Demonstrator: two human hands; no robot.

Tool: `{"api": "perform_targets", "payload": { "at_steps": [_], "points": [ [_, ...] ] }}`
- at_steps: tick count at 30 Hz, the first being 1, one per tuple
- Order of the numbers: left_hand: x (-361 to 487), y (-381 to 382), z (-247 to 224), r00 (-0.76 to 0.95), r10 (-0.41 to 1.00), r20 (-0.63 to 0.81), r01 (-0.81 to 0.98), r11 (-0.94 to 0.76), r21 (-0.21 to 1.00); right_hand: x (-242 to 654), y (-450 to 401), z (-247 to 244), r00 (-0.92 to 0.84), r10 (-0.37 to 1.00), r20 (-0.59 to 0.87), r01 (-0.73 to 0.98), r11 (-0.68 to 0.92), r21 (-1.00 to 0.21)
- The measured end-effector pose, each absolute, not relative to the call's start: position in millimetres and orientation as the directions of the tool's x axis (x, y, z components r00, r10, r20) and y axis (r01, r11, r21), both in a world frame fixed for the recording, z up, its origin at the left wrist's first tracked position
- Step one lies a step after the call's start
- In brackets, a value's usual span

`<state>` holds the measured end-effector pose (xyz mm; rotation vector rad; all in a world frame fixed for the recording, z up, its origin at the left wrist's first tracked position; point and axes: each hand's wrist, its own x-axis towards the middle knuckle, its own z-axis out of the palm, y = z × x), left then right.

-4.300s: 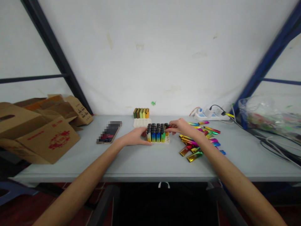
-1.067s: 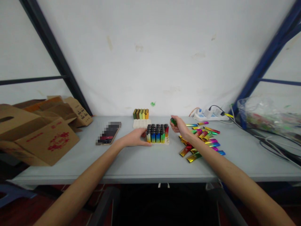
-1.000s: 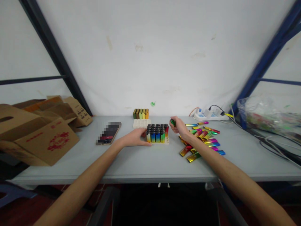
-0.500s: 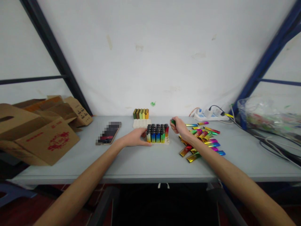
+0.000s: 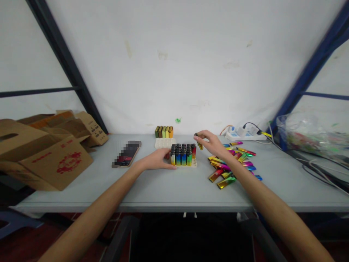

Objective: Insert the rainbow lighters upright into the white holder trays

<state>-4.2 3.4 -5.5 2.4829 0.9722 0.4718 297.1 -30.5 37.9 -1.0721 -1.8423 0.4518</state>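
Several lighters stand upright in rows in a white tray on the grey table. My left hand is around the left side of this group, thumb along the front and fingers behind, closed on the tray of lighters. Above and right of the tray, my right hand pinches a yellowish, shiny lighter with its dark top up, slightly tilted. Beneath my right forearm lies a loose pile of shiny coloured lighters.
Behind the tray sit a white holder and a block of yellow and green lighters. A phone and cardboard boxes lie left. A power strip, cables and a plastic bag are right.
My right hand has opened from a tighter fist into a fingertip pinch, and the lighter in it now hangs below the fingers. My left hand has stayed in place.
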Motion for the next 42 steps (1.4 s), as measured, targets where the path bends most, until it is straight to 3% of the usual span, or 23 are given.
{"api": "perform_targets", "payload": {
  "at_steps": [6, 10, 25, 36, 42],
  "points": [
    [-3, 0, -2, 0.683, 0.716, 0.143, 0.589, -0.655, 0.474, 301, -35, 40, -0.329, 0.848, 0.415, 0.472, 0.528, -0.706],
    [-2, 0, -1, 0.668, 0.730, 0.146, 0.603, -0.645, 0.469, 304, -36, 40, -0.426, 0.849, 0.313, 0.542, 0.517, -0.663],
    [-2, -1, -1, 0.684, 0.716, 0.137, 0.583, -0.650, 0.488, 308, -30, 34, -0.543, 0.818, 0.189, 0.551, 0.517, -0.656],
    [-6, 3, -7, 0.682, 0.718, 0.140, 0.585, -0.650, 0.486, 309, -29, 33, -0.528, 0.819, 0.225, 0.642, 0.558, -0.526],
    [-5, 3, -5, 0.674, 0.726, 0.137, 0.596, -0.644, 0.479, 360, -13, 43, -0.304, 0.895, 0.328, 0.814, 0.422, -0.399]
  ]
}}
